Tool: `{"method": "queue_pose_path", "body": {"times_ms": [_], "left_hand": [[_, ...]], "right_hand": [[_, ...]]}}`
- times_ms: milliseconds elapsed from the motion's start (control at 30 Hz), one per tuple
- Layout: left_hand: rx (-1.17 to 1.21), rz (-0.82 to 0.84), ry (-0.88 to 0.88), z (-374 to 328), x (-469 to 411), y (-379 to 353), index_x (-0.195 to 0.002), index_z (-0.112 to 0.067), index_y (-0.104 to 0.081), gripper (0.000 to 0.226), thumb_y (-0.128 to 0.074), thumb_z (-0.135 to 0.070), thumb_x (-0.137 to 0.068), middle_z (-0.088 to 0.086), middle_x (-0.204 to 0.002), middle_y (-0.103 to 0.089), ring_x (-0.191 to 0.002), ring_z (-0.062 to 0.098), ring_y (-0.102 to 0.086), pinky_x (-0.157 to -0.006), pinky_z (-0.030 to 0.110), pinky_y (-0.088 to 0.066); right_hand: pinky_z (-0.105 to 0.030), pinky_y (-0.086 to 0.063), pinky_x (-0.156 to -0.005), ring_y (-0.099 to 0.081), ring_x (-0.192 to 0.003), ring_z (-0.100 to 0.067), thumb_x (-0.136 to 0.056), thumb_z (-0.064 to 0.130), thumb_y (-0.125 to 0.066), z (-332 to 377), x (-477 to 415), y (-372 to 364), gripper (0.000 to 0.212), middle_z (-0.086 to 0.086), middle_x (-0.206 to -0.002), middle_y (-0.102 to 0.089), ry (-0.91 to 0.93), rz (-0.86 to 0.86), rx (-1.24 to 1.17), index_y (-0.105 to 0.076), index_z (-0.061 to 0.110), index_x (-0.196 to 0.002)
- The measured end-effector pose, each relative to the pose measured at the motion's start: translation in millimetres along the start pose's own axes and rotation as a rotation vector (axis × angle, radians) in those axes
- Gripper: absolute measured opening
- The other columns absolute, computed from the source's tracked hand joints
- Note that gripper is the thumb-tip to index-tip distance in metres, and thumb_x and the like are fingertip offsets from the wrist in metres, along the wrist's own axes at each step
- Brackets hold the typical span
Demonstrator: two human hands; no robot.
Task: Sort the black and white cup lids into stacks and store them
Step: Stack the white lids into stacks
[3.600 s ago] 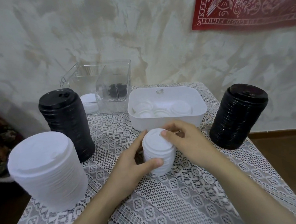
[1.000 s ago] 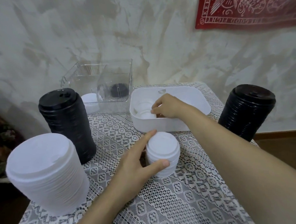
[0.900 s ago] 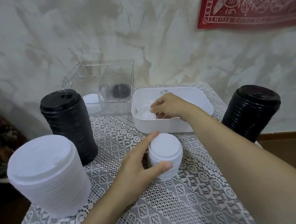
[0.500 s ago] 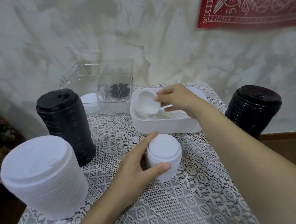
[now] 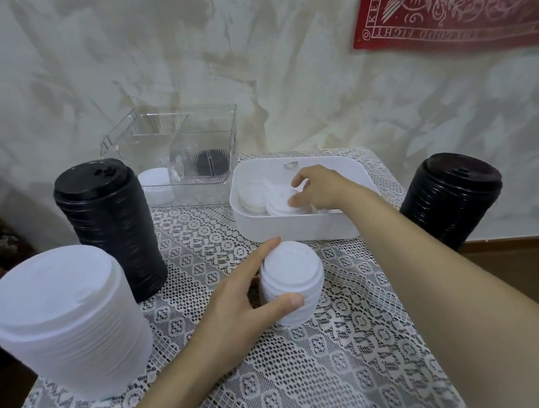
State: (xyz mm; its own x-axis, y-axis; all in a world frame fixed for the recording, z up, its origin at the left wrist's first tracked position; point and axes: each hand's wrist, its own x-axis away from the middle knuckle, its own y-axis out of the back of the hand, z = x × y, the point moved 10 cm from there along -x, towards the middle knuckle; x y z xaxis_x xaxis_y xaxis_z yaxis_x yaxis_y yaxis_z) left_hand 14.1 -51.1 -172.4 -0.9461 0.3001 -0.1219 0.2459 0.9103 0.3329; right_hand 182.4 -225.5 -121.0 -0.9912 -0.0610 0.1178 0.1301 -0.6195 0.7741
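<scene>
A small stack of white lids (image 5: 293, 281) stands mid-table, and my left hand (image 5: 236, 306) grips its side between thumb and fingers. My right hand (image 5: 320, 186) reaches into the white tub (image 5: 291, 226) and pinches a loose white lid (image 5: 279, 201) lying among a few others there. A large white lid stack (image 5: 64, 320) stands at the front left. Tall black lid stacks stand behind it on the left (image 5: 110, 226) and at the table's right edge (image 5: 451, 197).
A clear plastic divided box (image 5: 176, 152) sits at the back against the wall, holding some white lids (image 5: 156, 185) and black lids (image 5: 212, 163). A lace cloth (image 5: 319, 374) covers the small table. The floor drops off past the right edge.
My right hand left the small stack, reached into the tub, lifted one lid, and now is lower in the tub on a lid. My left hand stayed on the small stack.
</scene>
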Motion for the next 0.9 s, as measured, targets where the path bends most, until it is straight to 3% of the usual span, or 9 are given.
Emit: {"method": "queue_pose_path", "body": {"times_ms": [67, 133, 200, 300, 433, 567, 700, 900], "left_hand": [[0.003, 0.005, -0.005, -1.0, 0.0, -0.3, -0.147, -0.052, -0.045, 0.084, -0.087, -0.046, -0.074, -0.035, -0.138, -0.056, -0.128, -0.010, -0.053, -0.100, 0.011, -0.046], [-0.006, 0.002, -0.010, -2.1, 0.3, -0.1, -0.147, -0.052, -0.046, 0.083, -0.087, -0.045, -0.075, -0.039, -0.136, -0.055, -0.128, -0.012, -0.052, -0.097, 0.006, -0.044], [-0.018, -0.005, -0.012, -2.8, 0.4, 0.9, -0.147, -0.053, -0.045, 0.084, -0.085, -0.048, -0.073, -0.041, -0.135, -0.054, -0.128, -0.014, -0.051, -0.096, 0.005, -0.043], [-0.022, -0.006, -0.012, -2.6, 0.1, 1.2, -0.147, -0.054, -0.044, 0.085, -0.085, -0.052, -0.073, -0.040, -0.137, -0.053, -0.129, -0.013, -0.050, -0.096, 0.006, -0.044], [-0.014, -0.007, -0.012, -2.3, 0.6, 1.2, -0.147, -0.056, -0.044, 0.086, -0.087, -0.052, -0.073, -0.040, -0.137, -0.053, -0.129, -0.012, -0.051, -0.099, 0.009, -0.044], [0.003, -0.006, -0.006, -4.0, 0.8, 0.1, -0.148, -0.054, -0.044, 0.087, -0.087, -0.052, -0.073, -0.039, -0.137, -0.054, -0.128, -0.012, -0.052, -0.101, 0.012, -0.046], [0.057, 0.001, 0.006, -6.7, 1.9, -0.9, -0.149, -0.049, -0.045, 0.087, -0.087, -0.043, -0.073, -0.033, -0.135, -0.059, -0.125, -0.012, -0.055, -0.094, 0.005, -0.046], [0.065, 0.020, -0.024, -9.9, 1.3, -1.4, -0.144, -0.053, -0.045, 0.086, -0.087, -0.044, -0.071, -0.033, -0.134, -0.061, -0.127, -0.007, -0.057, -0.101, 0.014, -0.048]], "right_hand": [[-0.034, -0.051, -0.085, -0.056, -0.071, -0.019, -0.084, 0.037, -0.084, -3.2, 0.5, -9.2, 0.057, -0.001, -0.108, -0.062, -0.050, 0.089, 0.009, -0.062, 0.016, -0.132], [-0.037, -0.051, -0.093, -0.056, -0.081, -0.021, -0.086, 0.039, -0.082, -2.3, 5.2, -13.8, 0.062, -0.006, -0.117, -0.067, -0.058, 0.152, 0.029, -0.060, 0.009, -0.136], [-0.033, -0.049, -0.082, -0.056, -0.086, -0.021, -0.086, 0.037, -0.082, -0.6, 7.7, -13.0, 0.054, -0.005, -0.109, -0.066, -0.047, 0.160, 0.016, -0.066, 0.007, -0.128], [-0.027, -0.041, -0.065, -0.053, -0.074, -0.020, -0.086, 0.029, -0.083, -0.6, 8.9, -12.9, 0.043, -0.004, -0.086, -0.061, -0.034, 0.148, -0.104, -0.069, -0.001, -0.114], [-0.021, -0.053, -0.051, -0.062, -0.072, -0.013, -0.091, 0.013, -0.077, 11.7, 19.1, 1.7, 0.012, -0.003, -0.090, -0.064, 0.017, 0.056, -0.338, -0.066, 0.011, -0.095], [-0.036, -0.063, -0.080, -0.073, -0.098, -0.028, -0.091, 0.013, -0.077, 26.4, 37.5, 32.4, 0.029, -0.020, -0.114, -0.071, 0.118, -0.105, -0.534, -0.067, 0.001, -0.115], [-0.025, -0.060, -0.071, -0.073, -0.086, -0.014, -0.093, 0.008, -0.073, 34.9, 76.0, 28.8, 0.028, -0.008, -0.104, -0.074, 0.144, 0.001, -0.783, -0.067, 0.003, -0.120], [-0.031, -0.062, -0.075, -0.072, -0.085, -0.014, -0.093, 0.004, -0.069, 20.4, 124.1, 18.0, 0.023, -0.001, -0.094, -0.074, 0.132, 0.048, -0.958, -0.065, 0.010, -0.115]]}}
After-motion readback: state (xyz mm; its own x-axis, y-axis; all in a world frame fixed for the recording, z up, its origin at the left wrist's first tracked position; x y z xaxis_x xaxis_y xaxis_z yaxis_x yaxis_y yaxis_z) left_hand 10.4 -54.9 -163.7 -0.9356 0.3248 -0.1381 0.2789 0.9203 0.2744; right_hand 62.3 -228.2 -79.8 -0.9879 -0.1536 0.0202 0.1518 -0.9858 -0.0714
